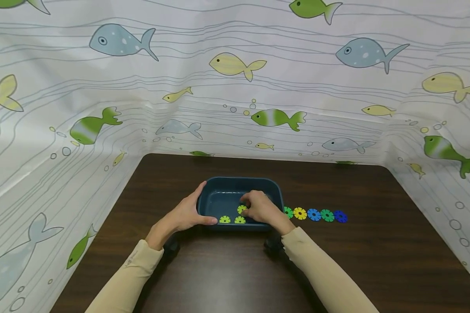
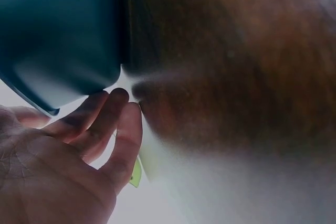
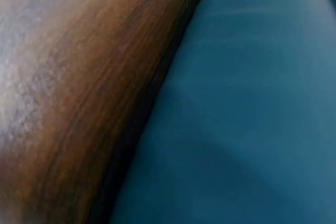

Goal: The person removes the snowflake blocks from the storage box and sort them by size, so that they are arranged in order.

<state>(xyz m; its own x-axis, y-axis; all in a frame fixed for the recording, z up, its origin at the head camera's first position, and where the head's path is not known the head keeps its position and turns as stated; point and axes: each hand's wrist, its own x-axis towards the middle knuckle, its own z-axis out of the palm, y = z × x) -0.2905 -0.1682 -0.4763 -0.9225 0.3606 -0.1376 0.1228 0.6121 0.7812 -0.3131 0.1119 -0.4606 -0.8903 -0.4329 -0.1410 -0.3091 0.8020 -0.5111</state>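
A dark blue plastic tub (image 1: 223, 194) stands on the table. My left hand (image 1: 182, 214) grips its left end, the thumb lying along the front rim and the fingers against the outer wall, as the left wrist view shows. Reaching into the tub from the right, my right hand (image 1: 261, 208) has thumb and fingertips curled about a yellow-green notched plastic disc (image 1: 241, 209). Two more discs of that colour, a left one (image 1: 225, 219) and a right one (image 1: 240, 220), lie by the front wall inside. The right wrist view catches only the tub's outer wall (image 3: 247, 108) and the table.
To the right of the tub, several notched discs form a row on the brown wooden table (image 1: 376, 256): green, yellow (image 1: 300, 213), light blue (image 1: 314, 214), green (image 1: 327, 215) and dark blue (image 1: 340, 216). A fish-patterned sheet (image 1: 227, 100) encloses the table's back and sides.
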